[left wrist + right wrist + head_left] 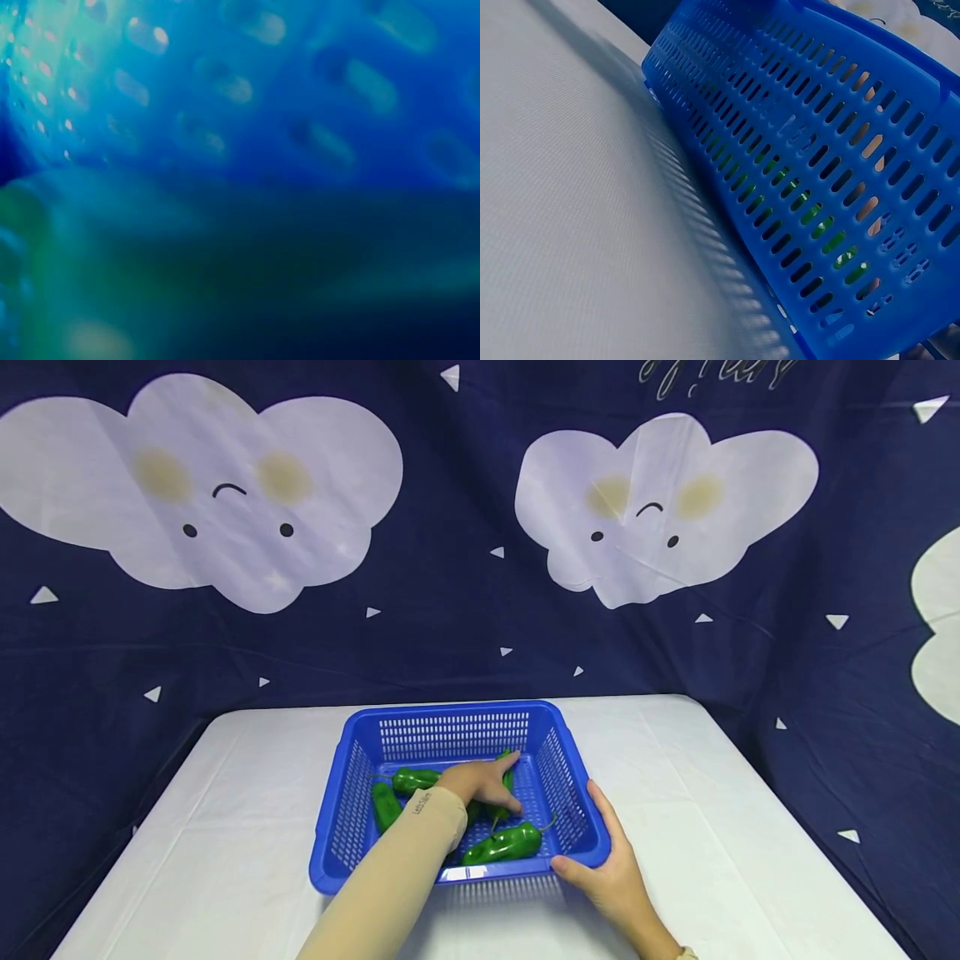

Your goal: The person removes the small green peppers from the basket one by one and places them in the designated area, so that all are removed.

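- Inside the basket (pixel 450 708), just right of its middle, your left hand (pixel 482 782) spreads over a green pepper (pixel 509 778); taking 12 o'clock as the far side, this pepper lies at your hand's 3 o'clock, its long axis running roughly 12 to 6.
- Your left hand is clearly the nearer one; its visible finger and thumb are straight and parted, with no grip showing. You cannot tell what its hidden fingers touch, and the left wrist view is too blurred to help.
- Your right hand (pixel 613 870) grasps the basket's corner at 4 to 5 o'clock, thumb on the rim.
- The basket sits on the white table (pixel 690 793) and holds more peppers: the front pepper (pixel 504 845) at 5 o'clock, stem toward 2; the side pepper (pixel 386 806) at 9, slanting 11 to 5; the back pepper (pixel 414 780) at 10, stem toward 9.
- Some green shows beside your sleeve (pixel 390 881), mostly hidden.
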`<state>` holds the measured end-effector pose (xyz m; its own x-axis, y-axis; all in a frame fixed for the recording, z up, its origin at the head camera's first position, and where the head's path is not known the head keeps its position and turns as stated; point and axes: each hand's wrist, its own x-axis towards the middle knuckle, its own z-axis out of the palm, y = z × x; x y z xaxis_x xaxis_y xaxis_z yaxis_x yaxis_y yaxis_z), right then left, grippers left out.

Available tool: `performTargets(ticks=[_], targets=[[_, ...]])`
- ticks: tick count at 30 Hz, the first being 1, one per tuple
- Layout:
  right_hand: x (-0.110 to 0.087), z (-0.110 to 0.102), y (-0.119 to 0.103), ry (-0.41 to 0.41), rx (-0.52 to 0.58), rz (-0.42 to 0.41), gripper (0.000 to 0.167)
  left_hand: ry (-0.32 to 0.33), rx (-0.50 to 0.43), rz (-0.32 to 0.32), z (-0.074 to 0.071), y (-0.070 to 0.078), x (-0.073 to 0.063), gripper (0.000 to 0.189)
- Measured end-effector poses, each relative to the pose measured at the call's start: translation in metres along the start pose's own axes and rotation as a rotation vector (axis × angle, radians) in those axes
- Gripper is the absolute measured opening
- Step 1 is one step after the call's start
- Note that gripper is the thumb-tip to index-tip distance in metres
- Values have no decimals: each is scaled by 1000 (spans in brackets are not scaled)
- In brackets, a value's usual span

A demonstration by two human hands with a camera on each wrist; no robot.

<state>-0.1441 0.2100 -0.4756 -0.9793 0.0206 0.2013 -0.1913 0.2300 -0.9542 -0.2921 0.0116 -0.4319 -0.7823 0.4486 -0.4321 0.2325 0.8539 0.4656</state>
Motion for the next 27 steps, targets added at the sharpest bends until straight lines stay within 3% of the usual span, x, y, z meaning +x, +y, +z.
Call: performTargets(ticks=[13, 27], targets=[[1, 0, 1, 0, 14, 8, 108, 4, 7, -5, -1, 2, 1, 101], [0, -2, 0, -5, -4, -5, 109, 71, 88, 27, -7, 1, 0, 98]])
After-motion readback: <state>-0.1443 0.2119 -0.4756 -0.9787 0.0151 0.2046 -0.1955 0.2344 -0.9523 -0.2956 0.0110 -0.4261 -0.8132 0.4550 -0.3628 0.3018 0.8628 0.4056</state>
